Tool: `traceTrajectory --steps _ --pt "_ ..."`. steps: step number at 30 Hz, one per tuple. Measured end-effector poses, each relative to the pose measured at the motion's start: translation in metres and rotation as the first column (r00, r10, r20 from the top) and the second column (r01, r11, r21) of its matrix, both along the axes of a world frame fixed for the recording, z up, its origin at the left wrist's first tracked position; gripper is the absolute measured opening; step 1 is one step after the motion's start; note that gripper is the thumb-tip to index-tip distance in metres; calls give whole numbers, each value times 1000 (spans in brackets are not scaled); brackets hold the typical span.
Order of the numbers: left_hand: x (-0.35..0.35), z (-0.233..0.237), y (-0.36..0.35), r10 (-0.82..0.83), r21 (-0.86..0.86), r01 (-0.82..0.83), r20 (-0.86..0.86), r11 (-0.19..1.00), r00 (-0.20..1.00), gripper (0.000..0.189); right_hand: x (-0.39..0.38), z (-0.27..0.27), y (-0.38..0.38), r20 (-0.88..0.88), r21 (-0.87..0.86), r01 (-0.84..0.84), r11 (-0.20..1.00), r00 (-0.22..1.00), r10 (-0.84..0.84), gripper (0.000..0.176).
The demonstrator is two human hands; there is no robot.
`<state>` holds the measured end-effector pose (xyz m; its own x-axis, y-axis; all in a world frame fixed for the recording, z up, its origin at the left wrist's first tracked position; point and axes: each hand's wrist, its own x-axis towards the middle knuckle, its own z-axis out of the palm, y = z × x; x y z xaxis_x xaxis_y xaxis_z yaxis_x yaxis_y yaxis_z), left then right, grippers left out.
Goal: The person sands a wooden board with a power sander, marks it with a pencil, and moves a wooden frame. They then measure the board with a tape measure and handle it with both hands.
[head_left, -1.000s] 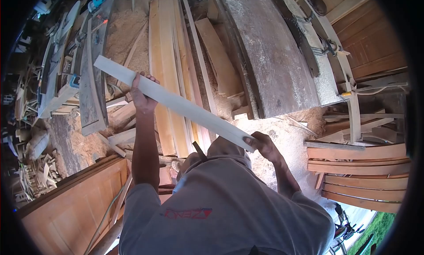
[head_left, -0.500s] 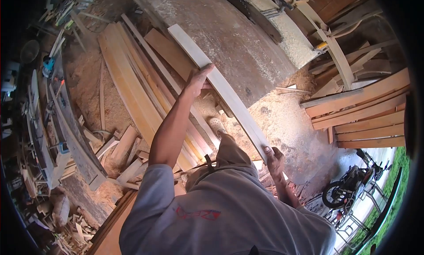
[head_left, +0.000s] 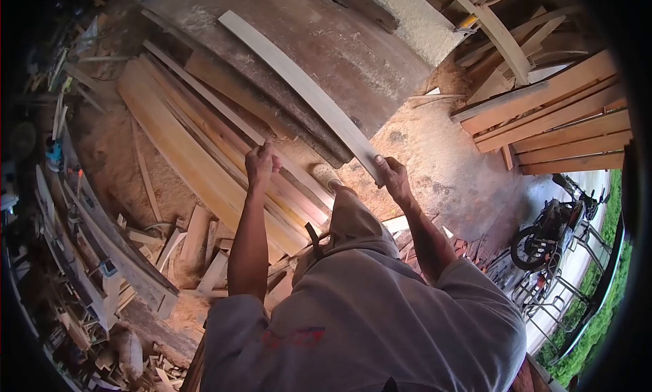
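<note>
A long pale plank point(head_left: 305, 90) lies over the near edge of a brown, dust-marked worktable point(head_left: 326, 59). My right hand point(head_left: 394, 177) grips its near end, thumb on top and fingers curled beneath. My left hand point(head_left: 261, 164) is apart from the plank, above a stack of long boards point(head_left: 197, 154) leaning by the table. Its fingers are curled in, and I see nothing held in them.
Sawdust covers the floor point(head_left: 428, 147), and my shoe point(head_left: 324, 175) stands under the plank's near end. Offcuts point(head_left: 197, 236) lie at left. Stacked reddish boards point(head_left: 550, 114) are at right, with a motorcycle point(head_left: 550, 236) beyond.
My left hand has let go of the plank's middle and drawn back toward me. The plank has settled onto the table edge, with my right hand still on its end.
</note>
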<state>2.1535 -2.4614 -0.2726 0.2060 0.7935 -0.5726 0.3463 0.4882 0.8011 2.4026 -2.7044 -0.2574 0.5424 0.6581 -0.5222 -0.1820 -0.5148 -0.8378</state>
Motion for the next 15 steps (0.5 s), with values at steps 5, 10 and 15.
traceTrajectory --steps 5,10,15 --pt "-154 -107 -129 -40 -297 -54 -303 953 952 33 20 -9 -23 -17 27 155 987 988 -155 93" --pt "-274 -105 -274 -367 -625 -46 -514 779 776 28 29 -6 -46 47 72 272 959 960 -276 87" --pt "-355 -168 -353 -614 -219 584 -432 782 660 26 12 18 -24 299 108 27 994 953 -58 83"
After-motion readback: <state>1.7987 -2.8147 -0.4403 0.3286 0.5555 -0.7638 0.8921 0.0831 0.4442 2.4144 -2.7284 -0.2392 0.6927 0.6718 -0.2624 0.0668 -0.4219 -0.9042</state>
